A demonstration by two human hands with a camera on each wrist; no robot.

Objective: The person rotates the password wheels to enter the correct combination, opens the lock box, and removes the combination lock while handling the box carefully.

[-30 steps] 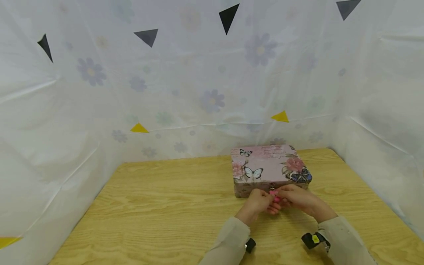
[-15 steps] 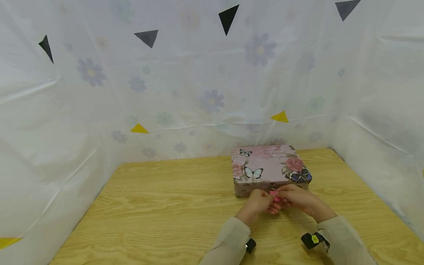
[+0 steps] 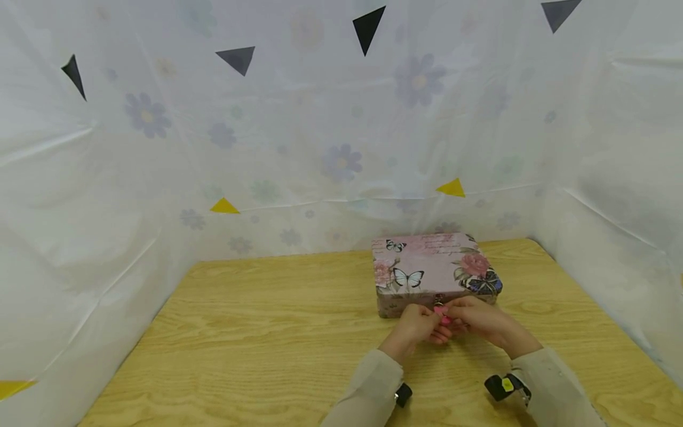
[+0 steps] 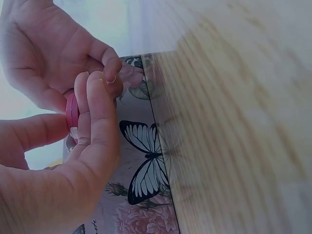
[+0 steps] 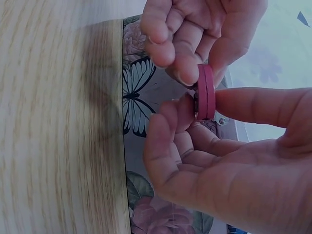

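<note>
A pink padlock (image 3: 441, 314) hangs at the front latch of a flowered box (image 3: 421, 255) with butterflies and roses on its closed lid. My left hand (image 3: 415, 327) pinches the padlock between thumb and fingers from the left. From the right, my right hand (image 3: 482, 320) pinches it too, thumb on one face and fingertips on the other. In the right wrist view the padlock (image 5: 206, 92) appears edge-on, a dark seam along its side. Fingers partly cover the padlock (image 4: 72, 109) in the left wrist view.
The box stands near the back edge of a wooden table (image 3: 256, 338), right of the middle. White flowered sheeting (image 3: 299, 130) with black and yellow triangles rises behind and on both sides. Each sleeved wrist wears a black strap device (image 3: 501, 386).
</note>
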